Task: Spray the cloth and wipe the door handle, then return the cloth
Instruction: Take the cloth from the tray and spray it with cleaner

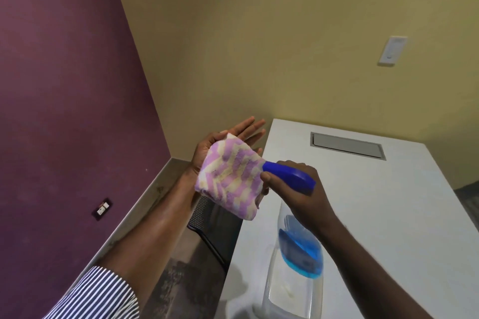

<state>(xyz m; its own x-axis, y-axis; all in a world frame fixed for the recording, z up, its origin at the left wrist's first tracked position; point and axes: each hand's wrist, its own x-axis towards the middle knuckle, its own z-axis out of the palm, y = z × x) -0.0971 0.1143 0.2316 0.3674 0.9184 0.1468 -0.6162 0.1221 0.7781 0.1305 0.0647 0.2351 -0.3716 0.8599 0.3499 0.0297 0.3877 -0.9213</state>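
Note:
A purple, pink and cream patterned cloth [229, 176] lies draped over the palm of my left hand [233, 137], whose fingers are stretched out flat, the thumb pinning the cloth's top edge. My right hand [298, 186] grips the blue head of a clear spray bottle [298, 254] holding a little blue liquid. The nozzle touches the cloth's right side. No door handle is in view.
A white table [388, 202] with a grey cable hatch [347, 146] fills the lower right. A dark mesh chair [207, 223] stands between table and purple wall. A wall socket [102, 209] sits low left, a white wall switch [392, 50] on the yellow wall.

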